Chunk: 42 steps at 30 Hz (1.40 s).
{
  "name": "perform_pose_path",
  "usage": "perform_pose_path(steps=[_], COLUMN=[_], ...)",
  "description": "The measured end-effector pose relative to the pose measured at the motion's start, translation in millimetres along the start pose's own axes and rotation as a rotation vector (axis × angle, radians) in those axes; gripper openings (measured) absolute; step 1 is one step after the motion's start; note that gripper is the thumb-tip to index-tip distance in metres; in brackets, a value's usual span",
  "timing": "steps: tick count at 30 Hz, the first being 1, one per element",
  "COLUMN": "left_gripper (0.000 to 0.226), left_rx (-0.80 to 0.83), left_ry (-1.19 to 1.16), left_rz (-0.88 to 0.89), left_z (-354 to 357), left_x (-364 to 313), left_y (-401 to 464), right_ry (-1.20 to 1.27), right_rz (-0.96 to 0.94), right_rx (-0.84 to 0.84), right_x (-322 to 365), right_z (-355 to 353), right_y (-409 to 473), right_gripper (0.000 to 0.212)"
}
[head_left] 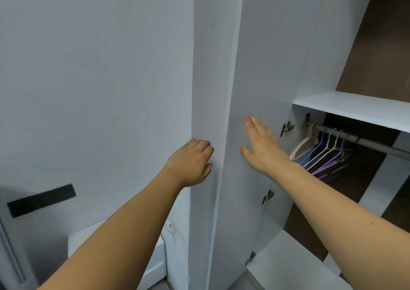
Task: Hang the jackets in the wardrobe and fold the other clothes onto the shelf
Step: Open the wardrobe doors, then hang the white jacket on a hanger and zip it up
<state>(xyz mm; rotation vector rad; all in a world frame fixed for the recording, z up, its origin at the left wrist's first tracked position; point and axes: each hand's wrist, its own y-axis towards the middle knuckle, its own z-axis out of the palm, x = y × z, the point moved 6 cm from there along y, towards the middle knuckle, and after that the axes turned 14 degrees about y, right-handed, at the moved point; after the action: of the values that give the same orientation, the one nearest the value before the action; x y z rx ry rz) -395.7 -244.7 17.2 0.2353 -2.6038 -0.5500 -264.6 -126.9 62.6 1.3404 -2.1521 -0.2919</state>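
At the far left, a black rectangular strip (41, 200) sits slanted on a pale grey-white wall panel (95, 78), and below it a white box-like ledge (153, 265) stands near the floor. Both bare forearms reach forward from the bottom of the view. The left hand (192, 163) is at the outer face of the open wardrobe door (255, 78), its fingers (205, 145) curled around the door's front edge; the grasp looks loose, and whether the fingertips press the far face cannot be told. The right hand (261, 144) is spread flat with fingers extended and apart, palm toward the door's inner face, holding nothing; whether the palm actually touches the panel is unclear. Just right of that hand, metal hinges (286, 128) join the door to the wardrobe side, with another hinge (268, 196) lower down. Inside the wardrobe, a white shelf (355, 109) runs above a grey hanging rail (372, 144). On the rail hang several bare hangers (326, 152), bunched at its left end: pink, blue, white and purple ones. Below, a white bottom board (286, 265) of the wardrobe shows. No jackets or other clothes are in view.
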Motion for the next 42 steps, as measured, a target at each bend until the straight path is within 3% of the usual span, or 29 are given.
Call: perform_pose_path(steps=[5,11,21,30,37,42], left_gripper=[0.051,0.057,0.053,0.058,0.057,0.057], left_rx=[0.103,0.313,0.470,0.564,0.631,0.701], left_ry=[0.062,0.058,0.096,0.158,0.166,0.170], left_rz=[-0.280,-0.575,-0.986,-1.306,-1.518,-1.762], left_z=[-7.6,-10.7,-110.7,-245.5,-326.8,-370.5], left_x=[11.9,7.5,-28.9,-127.2,-221.5,-309.7], left_y=[-63.4,-192.9,-461.7,-702.2,-824.8,-916.4], right_ry=[0.089,0.202,0.408,0.508,0.515,0.514], right_rz=[-0.131,-0.254,-0.560,-0.789,-0.955,-1.125], right_rx=[0.051,0.276,0.568,0.758,0.925,1.097], right_x=[35.3,91.3,274.4,428.9,503.4,557.5], right_z=[26.9,95.4,148.9,138.8,134.5,136.1], right_y=[-23.1,-77.6,-231.7,-439.5,-586.0,-697.0], right_gripper=[0.068,0.066,0.065,0.065,0.065,0.062])
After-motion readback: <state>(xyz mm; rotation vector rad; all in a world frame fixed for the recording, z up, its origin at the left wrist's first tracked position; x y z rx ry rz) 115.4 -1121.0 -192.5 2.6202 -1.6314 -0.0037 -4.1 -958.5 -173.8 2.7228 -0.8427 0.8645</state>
